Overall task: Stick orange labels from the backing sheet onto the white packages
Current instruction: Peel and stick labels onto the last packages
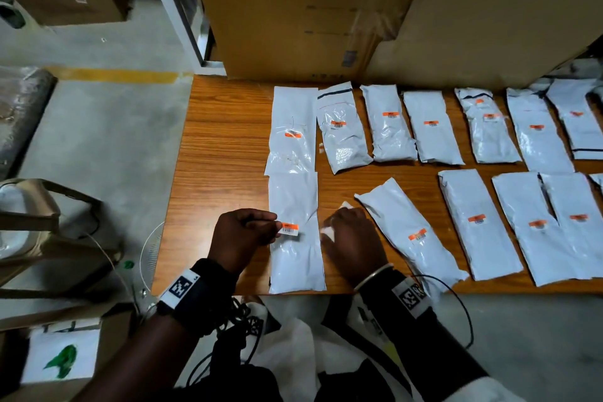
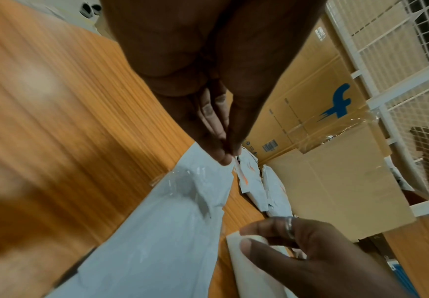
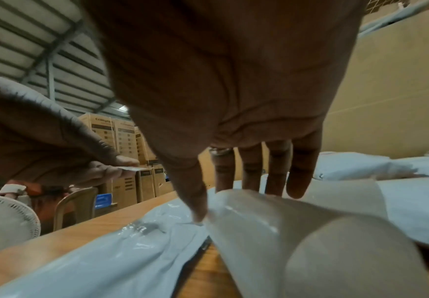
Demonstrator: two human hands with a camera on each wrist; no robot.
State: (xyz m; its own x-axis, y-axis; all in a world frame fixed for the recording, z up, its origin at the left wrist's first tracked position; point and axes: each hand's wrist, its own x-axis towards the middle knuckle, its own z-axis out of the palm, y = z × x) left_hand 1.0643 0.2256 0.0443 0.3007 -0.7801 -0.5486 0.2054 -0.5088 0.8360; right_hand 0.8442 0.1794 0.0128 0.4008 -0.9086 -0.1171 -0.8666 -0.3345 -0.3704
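At the table's front edge lies a long white package (image 1: 295, 258) with no label stuck on it. My left hand (image 1: 276, 227) pinches one orange barcode label (image 1: 289, 228) by its left end, just over that package's middle. In the left wrist view the thumb and finger (image 2: 223, 155) close on the label's edge above the package (image 2: 162, 231). My right hand (image 1: 332, 227) rests on the table just right of the package, holding the curled white backing sheet (image 1: 328, 232) (image 3: 284, 221). Its thumb (image 2: 251, 248) presses on the sheet (image 2: 244, 268).
Several white packages with orange labels lie in two rows across the wooden table (image 1: 222, 147), one tilted (image 1: 414, 232) beside my right hand. Tall cardboard boxes (image 1: 310, 10) stand along the table's back. A fan (image 1: 151, 254) and floor lie to the left.
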